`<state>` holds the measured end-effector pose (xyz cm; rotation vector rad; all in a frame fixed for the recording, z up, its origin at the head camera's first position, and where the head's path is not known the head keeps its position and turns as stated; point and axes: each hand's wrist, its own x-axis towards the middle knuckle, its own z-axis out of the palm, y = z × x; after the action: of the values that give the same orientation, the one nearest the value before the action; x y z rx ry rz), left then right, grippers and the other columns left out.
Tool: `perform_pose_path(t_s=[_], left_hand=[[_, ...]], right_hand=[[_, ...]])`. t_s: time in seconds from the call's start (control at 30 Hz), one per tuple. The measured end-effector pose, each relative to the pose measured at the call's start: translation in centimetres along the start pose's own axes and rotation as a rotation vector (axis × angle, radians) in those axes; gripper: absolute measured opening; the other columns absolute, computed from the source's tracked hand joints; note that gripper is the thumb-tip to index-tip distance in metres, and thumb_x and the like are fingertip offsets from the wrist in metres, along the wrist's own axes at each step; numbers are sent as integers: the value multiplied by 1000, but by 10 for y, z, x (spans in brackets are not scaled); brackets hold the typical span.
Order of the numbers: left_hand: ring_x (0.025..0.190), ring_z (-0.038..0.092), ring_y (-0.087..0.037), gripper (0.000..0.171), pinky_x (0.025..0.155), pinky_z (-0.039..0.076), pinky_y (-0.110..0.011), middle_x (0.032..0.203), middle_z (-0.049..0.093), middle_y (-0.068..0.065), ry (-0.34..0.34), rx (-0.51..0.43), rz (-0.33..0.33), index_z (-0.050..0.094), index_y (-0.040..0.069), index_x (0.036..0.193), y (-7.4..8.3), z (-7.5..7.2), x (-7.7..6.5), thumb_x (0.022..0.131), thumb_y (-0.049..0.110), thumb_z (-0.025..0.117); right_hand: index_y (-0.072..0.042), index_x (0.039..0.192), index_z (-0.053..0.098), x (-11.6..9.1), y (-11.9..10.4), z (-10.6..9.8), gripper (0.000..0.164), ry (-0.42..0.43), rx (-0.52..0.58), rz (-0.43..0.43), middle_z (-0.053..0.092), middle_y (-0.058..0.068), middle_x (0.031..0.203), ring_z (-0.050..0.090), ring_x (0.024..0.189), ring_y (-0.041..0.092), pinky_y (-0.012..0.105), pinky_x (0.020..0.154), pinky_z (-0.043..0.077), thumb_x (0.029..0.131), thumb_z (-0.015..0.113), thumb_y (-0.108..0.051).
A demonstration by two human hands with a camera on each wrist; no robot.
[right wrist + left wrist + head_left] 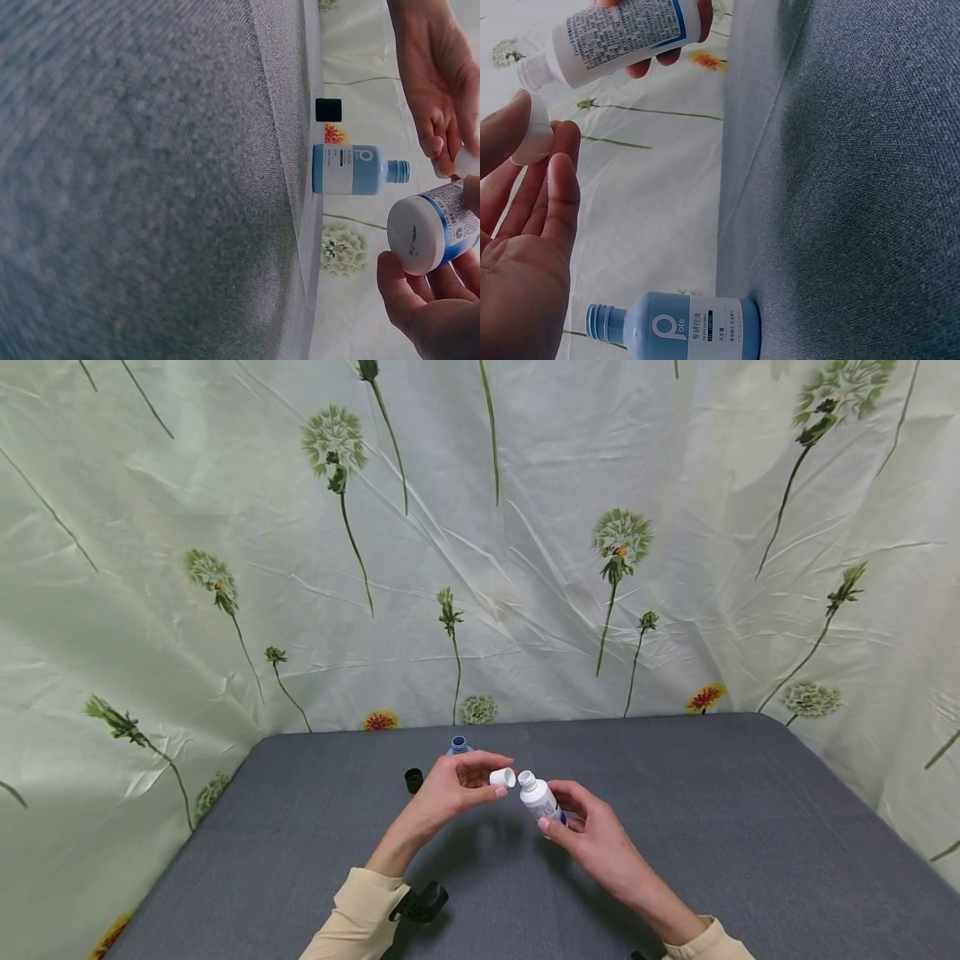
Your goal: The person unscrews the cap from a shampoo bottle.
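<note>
Above the table, my right hand [600,835] grips a white bottle [542,799] with a blue band and printed label. Its threaded mouth is bare and tilts toward the left hand. In my left hand [450,785], thumb and fingers pinch a white cap [502,777], its hollow side facing the bottle's mouth. The left wrist view shows the cap [536,135] close below the neck of the white bottle [622,37]. Behind the left hand stands an uncapped blue bottle [667,326], upright on the table and mostly hidden by that hand in the head view.
A black cap [413,780] sits on the dark grey table [712,827], left of the blue bottle. A pale curtain [525,568] printed with dandelions hangs along the table's back and sides. A black device [422,903] is strapped at the left wrist.
</note>
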<state>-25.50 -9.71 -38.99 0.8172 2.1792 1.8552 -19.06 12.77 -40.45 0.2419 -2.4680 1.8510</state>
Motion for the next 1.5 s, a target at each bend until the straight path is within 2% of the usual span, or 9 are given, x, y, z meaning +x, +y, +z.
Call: perform_pose_path(t_s=[0.13, 0.4, 0.77, 1.07, 1.3, 1.5], left_hand=[[92, 66, -23, 31, 81, 54, -33, 113, 68, -13, 0, -3, 2, 69, 6, 119, -1, 1, 0, 88, 3, 72], [89, 65, -22, 36, 81, 54, -34, 110, 68, -8, 10, 6, -13, 68, 11, 123, -1, 1, 0, 88, 11, 75], [91, 67, -22, 32, 82, 54, -35, 107, 69, -15, 4, -12, -32, 69, 4, 117, -3, 2, 1, 86, 8, 76], [92, 66, -24, 31, 80, 54, -35, 106, 68, -10, 2, 7, -29, 69, 5, 114, -4, 0, 0, 84, 3, 77], [95, 65, -24, 34, 81, 54, -34, 108, 69, -9, -24, 19, -18, 67, -1, 116, -6, -1, 2, 84, -1, 76], [99, 66, -24, 31, 83, 53, -35, 110, 70, -8, -47, 21, -15, 69, 5, 115, -9, -1, 2, 85, 3, 76]], right_hand=[[-8, 126, 60, 0, 0, -1, 41, -1, -6, 4, 62, 7, 122, 57, 115, 25, 45, 94, 49, 88, 75, -8], [-8, 130, 59, 0, -3, -2, 45, -9, 10, 6, 61, 8, 125, 56, 116, 25, 47, 95, 47, 88, 74, -8], [-8, 130, 60, 0, -1, -5, 46, 7, 35, -38, 61, 8, 126, 56, 119, 25, 51, 100, 42, 87, 76, -9], [-5, 125, 61, 2, 1, -7, 45, 22, 91, -43, 62, 11, 122, 57, 116, 25, 44, 99, 45, 84, 78, -6], [-6, 123, 61, 4, 1, -10, 46, 30, 128, -34, 61, 11, 123, 57, 117, 24, 38, 98, 46, 81, 79, -2], [-3, 125, 58, 4, 2, -10, 48, 23, 158, -21, 59, 14, 125, 58, 117, 26, 35, 96, 47, 81, 79, -2]])
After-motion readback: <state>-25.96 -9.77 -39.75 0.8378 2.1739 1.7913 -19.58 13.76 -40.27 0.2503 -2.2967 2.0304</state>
